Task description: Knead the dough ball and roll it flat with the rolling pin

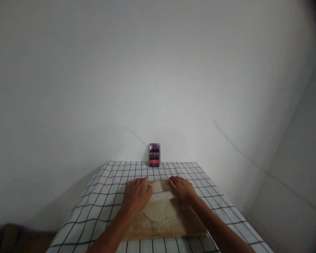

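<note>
A thin, pale sheet of dough [159,211] lies on a floured wooden board [171,232]. Across the dough runs a whitish rolling pin [162,196], seen only in its middle stretch because both ends are covered. Over its left end is my left hand [138,191], closed on it with the fingers pointing forward and the thumb toward the middle. My right hand [183,189] covers the right end in the same way, its fingers bent over toward the board's far edge. Dough shows both in front of the pin and behind it.
A white tablecloth with dark grid lines [94,207] covers the table under the board. At the table's far edge a phone-like upright object [154,155], pixelated, leans against the white wall [158,88]. Something brown and dark [7,239] stands low at the left.
</note>
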The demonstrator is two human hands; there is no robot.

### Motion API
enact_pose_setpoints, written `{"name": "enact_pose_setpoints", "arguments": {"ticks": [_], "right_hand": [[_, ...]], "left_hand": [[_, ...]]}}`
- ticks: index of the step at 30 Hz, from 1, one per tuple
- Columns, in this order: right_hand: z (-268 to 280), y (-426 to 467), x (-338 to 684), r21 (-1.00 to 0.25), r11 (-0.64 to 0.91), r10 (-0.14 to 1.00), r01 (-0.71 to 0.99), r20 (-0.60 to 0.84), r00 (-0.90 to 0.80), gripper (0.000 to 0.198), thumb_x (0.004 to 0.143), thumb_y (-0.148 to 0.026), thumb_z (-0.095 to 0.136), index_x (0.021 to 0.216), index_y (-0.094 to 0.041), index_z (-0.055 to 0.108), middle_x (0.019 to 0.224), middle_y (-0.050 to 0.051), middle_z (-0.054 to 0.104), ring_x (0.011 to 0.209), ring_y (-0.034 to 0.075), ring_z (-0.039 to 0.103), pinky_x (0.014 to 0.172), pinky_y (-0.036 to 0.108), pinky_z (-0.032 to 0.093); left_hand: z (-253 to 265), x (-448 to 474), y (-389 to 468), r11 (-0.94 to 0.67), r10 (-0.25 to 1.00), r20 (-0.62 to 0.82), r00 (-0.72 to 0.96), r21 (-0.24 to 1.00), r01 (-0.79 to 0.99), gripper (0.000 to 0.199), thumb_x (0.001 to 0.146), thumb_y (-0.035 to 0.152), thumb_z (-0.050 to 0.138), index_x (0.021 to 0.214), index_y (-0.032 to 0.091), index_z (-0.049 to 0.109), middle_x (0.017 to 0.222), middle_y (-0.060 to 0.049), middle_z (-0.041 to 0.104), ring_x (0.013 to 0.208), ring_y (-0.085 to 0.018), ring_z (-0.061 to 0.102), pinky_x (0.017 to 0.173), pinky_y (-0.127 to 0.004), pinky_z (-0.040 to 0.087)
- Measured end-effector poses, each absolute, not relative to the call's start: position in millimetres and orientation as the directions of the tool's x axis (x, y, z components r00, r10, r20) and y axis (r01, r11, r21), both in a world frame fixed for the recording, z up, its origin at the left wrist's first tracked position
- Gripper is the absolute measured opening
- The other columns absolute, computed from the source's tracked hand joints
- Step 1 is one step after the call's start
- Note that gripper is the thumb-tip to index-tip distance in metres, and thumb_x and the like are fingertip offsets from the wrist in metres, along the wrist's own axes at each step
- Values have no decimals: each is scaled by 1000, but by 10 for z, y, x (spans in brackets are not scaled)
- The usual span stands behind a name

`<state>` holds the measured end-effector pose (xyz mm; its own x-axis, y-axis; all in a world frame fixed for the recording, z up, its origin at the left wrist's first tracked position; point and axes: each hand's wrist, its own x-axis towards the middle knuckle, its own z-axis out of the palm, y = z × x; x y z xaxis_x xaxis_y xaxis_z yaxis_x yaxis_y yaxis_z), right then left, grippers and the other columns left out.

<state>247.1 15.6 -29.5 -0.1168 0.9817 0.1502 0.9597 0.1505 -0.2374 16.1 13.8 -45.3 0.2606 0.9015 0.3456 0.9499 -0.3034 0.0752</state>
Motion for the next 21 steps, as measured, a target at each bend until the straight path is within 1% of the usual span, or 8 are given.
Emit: {"name": "enact_pose_setpoints", "arguments": {"ticks": [3,5,7,10,13,15,18,21], "right_hand": [[-313,70,2492,-229,163,980,960,153,-130,42,109,-39,30,124,-25,67,121,9,73,114,24,67,91,34,46],[-314,78,2498,-217,168,979,962,150,-137,42,109,-39,30,125,-25,66,122,10,72,115,25,66,92,36,47],[-304,154,2492,-203,167,980,965,142,-140,45,109,-40,30,120,-23,69,121,12,72,115,27,66,91,37,47],[-280,360,2472,-194,146,984,970,130,-122,51,108,-45,29,109,-20,73,117,15,73,112,30,67,89,39,48],[-272,549,2460,-203,119,989,972,112,-98,54,107,-48,32,101,-17,76,111,17,75,106,30,69,86,38,48],[-278,599,2460,-212,104,991,972,102,-84,53,106,-48,34,99,-17,76,108,16,77,102,29,71,82,37,49],[-291,541,2462,-222,88,992,971,112,-64,53,106,-47,31,101,-19,76,111,15,76,103,28,71,82,36,48],[-299,395,2458,-224,86,989,971,135,-57,52,107,-46,29,106,-20,74,115,14,75,108,27,69,85,35,48]], "left_hand": [[-449,165,73,-310,898,350,267,70,948,47,105,33,40,143,14,57,138,-15,68,128,-31,61,113,-49,40],[-442,158,71,-315,899,339,277,63,947,46,105,34,40,142,15,59,138,-16,68,130,-33,60,112,-51,41],[-424,147,114,-339,896,321,306,50,940,40,105,32,41,135,19,65,137,-14,69,129,-32,61,110,-51,43],[-381,139,247,-372,890,294,349,25,928,33,104,27,42,119,24,72,132,-12,71,121,-31,65,102,-48,49],[-352,142,398,-361,899,271,344,13,932,33,103,24,41,115,21,72,120,-14,73,113,-32,67,91,-48,54],[-354,145,466,-349,907,255,334,14,937,33,103,24,41,113,19,72,114,-16,73,109,-33,68,87,-49,55],[-379,143,479,-340,915,242,323,30,940,33,103,25,41,110,19,73,114,-17,73,114,-34,66,93,-50,53],[-393,140,392,-338,918,240,315,61,939,33,103,28,42,115,21,72,119,-16,72,118,-32,65,101,-51,49]]}}
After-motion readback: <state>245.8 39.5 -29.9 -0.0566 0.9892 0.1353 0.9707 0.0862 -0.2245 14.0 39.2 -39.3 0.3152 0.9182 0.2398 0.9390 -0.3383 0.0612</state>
